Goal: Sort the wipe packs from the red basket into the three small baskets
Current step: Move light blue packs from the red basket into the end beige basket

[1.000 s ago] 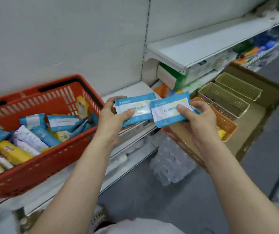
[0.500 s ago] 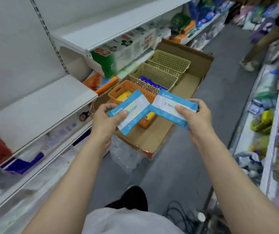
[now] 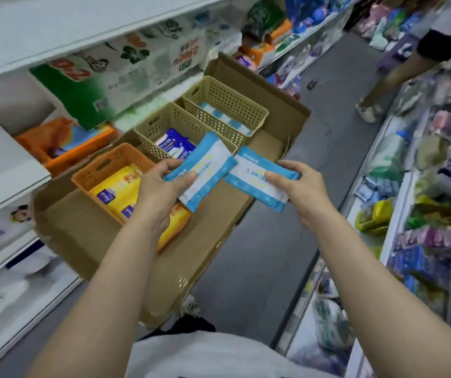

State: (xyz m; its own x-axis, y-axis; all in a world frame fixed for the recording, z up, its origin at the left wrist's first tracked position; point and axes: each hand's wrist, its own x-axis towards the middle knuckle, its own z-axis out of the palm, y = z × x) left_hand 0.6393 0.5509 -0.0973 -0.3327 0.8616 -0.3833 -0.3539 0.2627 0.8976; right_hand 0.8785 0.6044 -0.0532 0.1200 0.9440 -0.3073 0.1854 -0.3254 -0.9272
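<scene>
Our left hand [image 3: 158, 192] pinches one blue pack [image 3: 201, 170] and our right hand [image 3: 300, 186] pinches another blue pack [image 3: 259, 181], both over the box. The far basket [image 3: 257, 115] at one o'clock holds matching packs. If we let go too soon, they could drop into the middle basket [image 3: 148, 129].

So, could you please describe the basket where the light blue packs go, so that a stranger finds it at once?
A flat cardboard box sits on the floor beside the shelves, holding three small baskets in a row. Take the farthest basket, beige, at the end away from the orange basket. Only it holds light blue and white packs; the middle basket holds dark blue ones.
</scene>
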